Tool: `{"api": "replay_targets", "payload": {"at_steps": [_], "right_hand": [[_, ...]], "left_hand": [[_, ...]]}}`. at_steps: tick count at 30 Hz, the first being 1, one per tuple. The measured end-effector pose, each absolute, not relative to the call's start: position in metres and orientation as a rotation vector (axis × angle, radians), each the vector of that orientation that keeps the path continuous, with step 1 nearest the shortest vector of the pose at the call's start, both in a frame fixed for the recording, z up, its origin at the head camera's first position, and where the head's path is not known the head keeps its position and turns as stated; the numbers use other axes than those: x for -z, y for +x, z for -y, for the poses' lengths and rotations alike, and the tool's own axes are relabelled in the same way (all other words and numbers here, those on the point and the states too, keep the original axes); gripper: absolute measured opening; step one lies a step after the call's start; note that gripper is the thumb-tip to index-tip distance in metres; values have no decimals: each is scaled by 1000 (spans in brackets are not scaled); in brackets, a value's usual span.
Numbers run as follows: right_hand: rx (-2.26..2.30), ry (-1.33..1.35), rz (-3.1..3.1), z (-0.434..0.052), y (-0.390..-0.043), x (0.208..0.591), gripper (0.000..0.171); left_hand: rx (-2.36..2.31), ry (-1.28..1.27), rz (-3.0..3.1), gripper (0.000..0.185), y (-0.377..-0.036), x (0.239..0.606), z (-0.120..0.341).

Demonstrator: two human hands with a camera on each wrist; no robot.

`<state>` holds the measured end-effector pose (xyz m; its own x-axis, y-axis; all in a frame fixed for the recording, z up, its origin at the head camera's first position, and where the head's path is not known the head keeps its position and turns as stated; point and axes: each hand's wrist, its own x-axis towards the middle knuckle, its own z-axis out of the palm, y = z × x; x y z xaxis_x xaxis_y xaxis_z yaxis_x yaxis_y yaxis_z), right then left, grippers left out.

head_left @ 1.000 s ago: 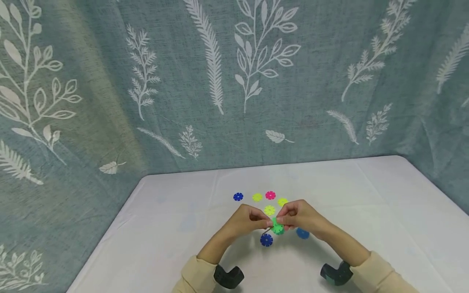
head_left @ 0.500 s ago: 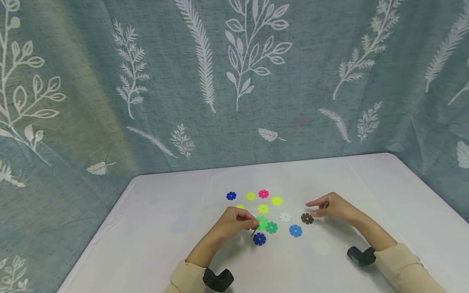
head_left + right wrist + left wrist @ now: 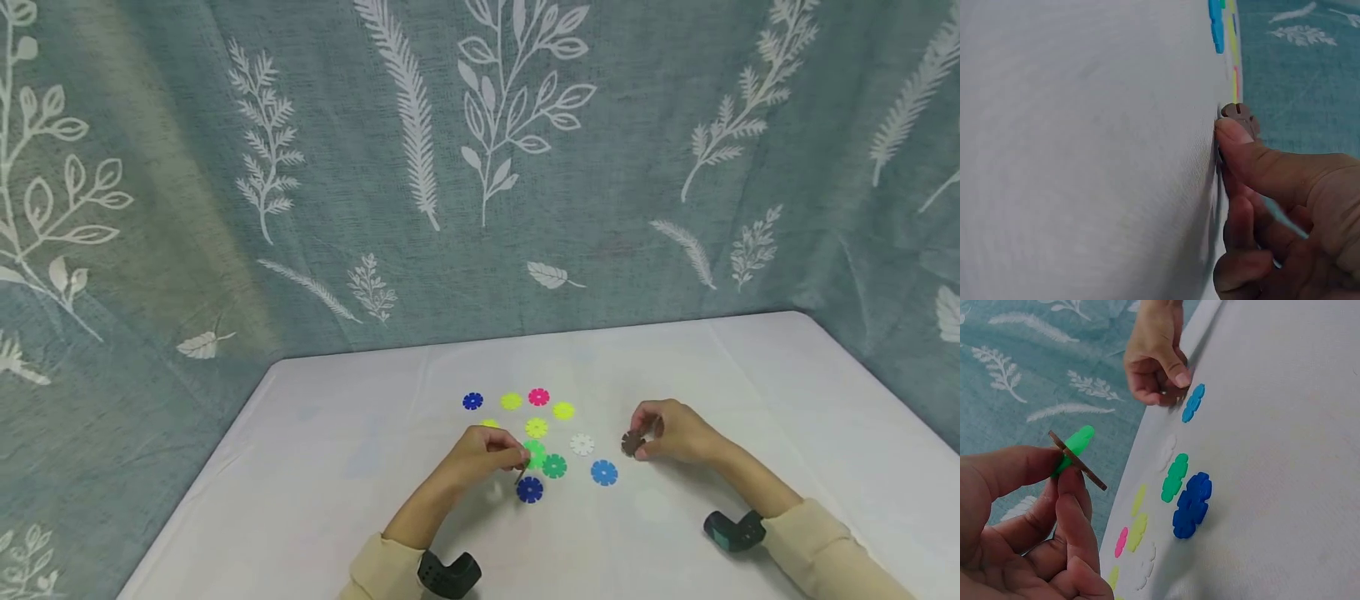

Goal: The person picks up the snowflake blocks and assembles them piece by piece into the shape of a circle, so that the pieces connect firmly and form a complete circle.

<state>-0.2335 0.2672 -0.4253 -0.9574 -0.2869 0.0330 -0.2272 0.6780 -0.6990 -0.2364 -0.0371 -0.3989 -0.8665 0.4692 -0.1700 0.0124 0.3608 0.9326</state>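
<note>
My left hand (image 3: 519,458) pinches a bright green snowflake disc with a brown disc slotted across it (image 3: 1075,456), held just above the white table (image 3: 360,467). In the left wrist view, that hand (image 3: 1063,472) grips the joined pair between thumb and fingers. To the right, my right hand (image 3: 639,440) pinches a single brown disc (image 3: 632,442) and tilts it up off the table. The right wrist view shows the thumb pressed on this brown disc (image 3: 1242,116). Between the hands lie a green disc (image 3: 554,466), a white disc (image 3: 581,444), a light blue disc (image 3: 603,472) and a dark blue disc (image 3: 529,490).
Further back lie a blue disc (image 3: 472,401), a pink disc (image 3: 538,397) and several yellow discs (image 3: 536,427). A leaf-patterned teal curtain (image 3: 480,167) hangs behind and beside the table. Black wrist cameras (image 3: 448,573) sit on both forearms.
My right hand let go of the green piece, moved right and picked the brown disc up off the table. My left hand kept the joined green and brown discs.
</note>
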Motion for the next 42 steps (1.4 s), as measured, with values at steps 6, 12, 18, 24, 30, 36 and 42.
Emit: {"api": "replay_targets", "payload": {"at_steps": [6, 12, 18, 24, 30, 36, 42], "right_hand": [[1259, -546, -2698, -245, -226, 409, 7], [1431, -617, -2634, -206, -215, 396, 4], [1518, -596, -2669, -189, -209, 395, 2], [1514, -676, -2752, -181, -205, 397, 5], [1501, -792, -2887, -174, -202, 399, 12], [1442, -908, -3036, -165, -205, 401, 17], [1318, -947, -3091, -158, -206, 400, 17]], "left_hand": [[-1549, 435, -2184, 21, -235, 400, 37], [-1558, 405, -2170, 22, -233, 400, 35], [-1569, 380, -2153, 23, -232, 398, 32], [-1547, 302, -2183, 24, -231, 395, 32], [-1574, 262, -2166, 22, -230, 395, 30], [-1640, 200, -2154, 20, -228, 395, 28], [-1651, 319, -2265, 18, -225, 398, 34]]}}
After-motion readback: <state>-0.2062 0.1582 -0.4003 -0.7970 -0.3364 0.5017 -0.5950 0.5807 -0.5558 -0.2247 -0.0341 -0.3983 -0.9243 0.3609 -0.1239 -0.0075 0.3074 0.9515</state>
